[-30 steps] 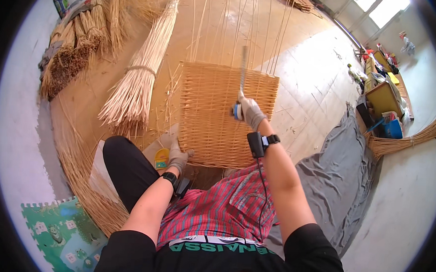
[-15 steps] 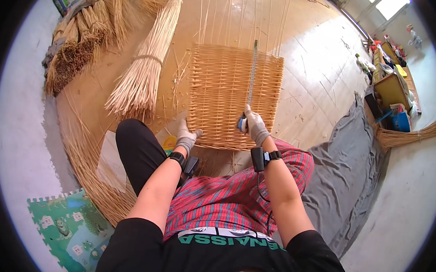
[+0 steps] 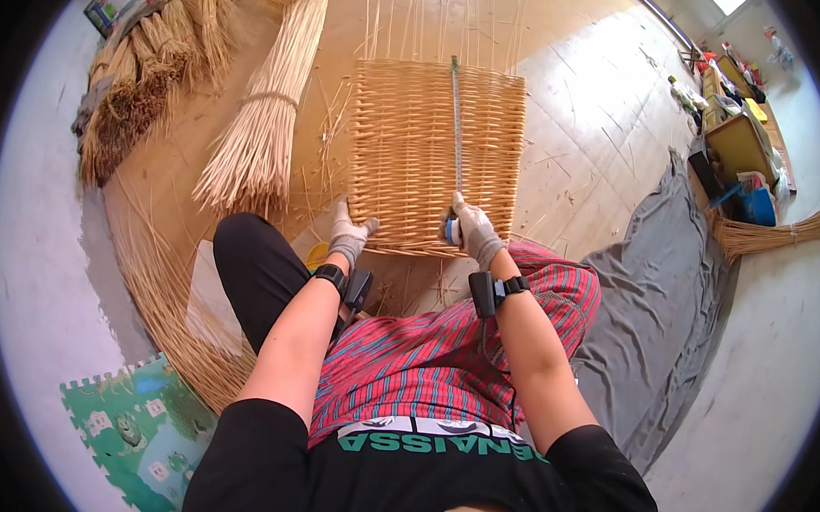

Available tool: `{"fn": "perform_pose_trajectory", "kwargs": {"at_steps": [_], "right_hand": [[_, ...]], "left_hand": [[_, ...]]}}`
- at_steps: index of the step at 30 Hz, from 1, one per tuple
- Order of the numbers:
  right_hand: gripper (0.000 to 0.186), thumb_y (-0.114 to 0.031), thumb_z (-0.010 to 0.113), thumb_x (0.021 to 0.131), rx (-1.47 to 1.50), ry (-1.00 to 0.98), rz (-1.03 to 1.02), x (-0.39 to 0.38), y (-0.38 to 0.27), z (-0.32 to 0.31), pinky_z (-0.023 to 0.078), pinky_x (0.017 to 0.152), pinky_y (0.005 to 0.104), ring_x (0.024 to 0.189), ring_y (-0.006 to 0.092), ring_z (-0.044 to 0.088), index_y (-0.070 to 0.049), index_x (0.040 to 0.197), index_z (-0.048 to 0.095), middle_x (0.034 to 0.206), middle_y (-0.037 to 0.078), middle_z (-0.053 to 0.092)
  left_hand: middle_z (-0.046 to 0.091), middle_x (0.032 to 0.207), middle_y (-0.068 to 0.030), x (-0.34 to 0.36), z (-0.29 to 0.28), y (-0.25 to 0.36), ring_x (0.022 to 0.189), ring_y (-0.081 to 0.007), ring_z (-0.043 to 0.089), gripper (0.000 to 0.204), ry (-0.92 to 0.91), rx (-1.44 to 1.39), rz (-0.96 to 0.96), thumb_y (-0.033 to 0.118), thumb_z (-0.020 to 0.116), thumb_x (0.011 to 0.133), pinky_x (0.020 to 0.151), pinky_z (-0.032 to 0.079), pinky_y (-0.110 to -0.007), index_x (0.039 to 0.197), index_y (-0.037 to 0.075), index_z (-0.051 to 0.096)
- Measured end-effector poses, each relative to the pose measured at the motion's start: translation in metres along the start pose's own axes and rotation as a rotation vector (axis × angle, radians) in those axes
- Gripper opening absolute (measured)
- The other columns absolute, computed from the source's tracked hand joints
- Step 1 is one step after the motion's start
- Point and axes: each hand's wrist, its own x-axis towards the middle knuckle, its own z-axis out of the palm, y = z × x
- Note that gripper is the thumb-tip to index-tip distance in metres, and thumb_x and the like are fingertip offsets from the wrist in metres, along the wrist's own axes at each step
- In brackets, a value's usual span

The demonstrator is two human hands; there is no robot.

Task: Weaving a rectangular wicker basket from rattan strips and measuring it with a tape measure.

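Because its weave looks tight, the wicker panel [image 3: 401,146], just beyond the striped cloth [image 3: 424,357], should prove light yet stiff, best held by its edges. The left hand [image 3: 348,229] pinches its lower-left corner, fingers nearly closed; the right hand [image 3: 477,230] curls fingers round a tape measure [image 3: 452,229], blade out over the weave.

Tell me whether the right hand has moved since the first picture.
Yes: the right hand has come nearer, down the view against the tied stalk bundle.
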Motion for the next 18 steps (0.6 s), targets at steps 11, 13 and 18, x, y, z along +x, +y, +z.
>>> {"fn": "perform_pose_trajectory", "kwargs": {"at_steps": [11, 13, 18], "right_hand": [[0.060, -0.060, 0.042, 0.103, -0.220, 0.177, 0.378, -0.043, 0.134, -0.002, 0.051, 0.052, 0.0336, 0.057, 0.0180, 0.059, -0.006, 0.102, 0.070, 0.076, 0.007, 0.064], [0.060, -0.059, 0.040, 0.103, -0.221, 0.153, 0.416, -0.044, 0.130, -0.004, 0.052, 0.052, 0.0344, 0.060, 0.0189, 0.059, -0.008, 0.105, 0.071, 0.079, 0.008, 0.064], [0.056, -0.056, 0.040, 0.105, -0.217, -0.009, 0.343, -0.056, 0.126, -0.006, 0.052, 0.054, 0.0346, 0.064, 0.0188, 0.061, -0.010, 0.107, 0.072, 0.082, 0.007, 0.065]], "left_hand": [[0.064, 0.130, -0.0209, 0.012, -0.010, 0.019, 0.116, -0.0293, 0.063, 0.096, -0.038, 0.024, 0.040, 0.034, 0.089, 0.078, 0.096, 0.051, -0.037, 0.150, -0.003, 0.037], [0.064, 0.130, -0.0219, 0.010, -0.004, 0.022, 0.114, -0.0286, 0.064, 0.098, -0.042, -0.088, 0.074, 0.037, 0.089, 0.077, 0.095, 0.051, -0.036, 0.150, -0.003, 0.036], [0.064, 0.130, -0.0209, 0.001, -0.005, 0.041, 0.113, -0.0278, 0.063, 0.098, -0.056, 0.132, -0.012, 0.038, 0.089, 0.078, 0.095, 0.051, -0.035, 0.150, -0.003, 0.037]]}}
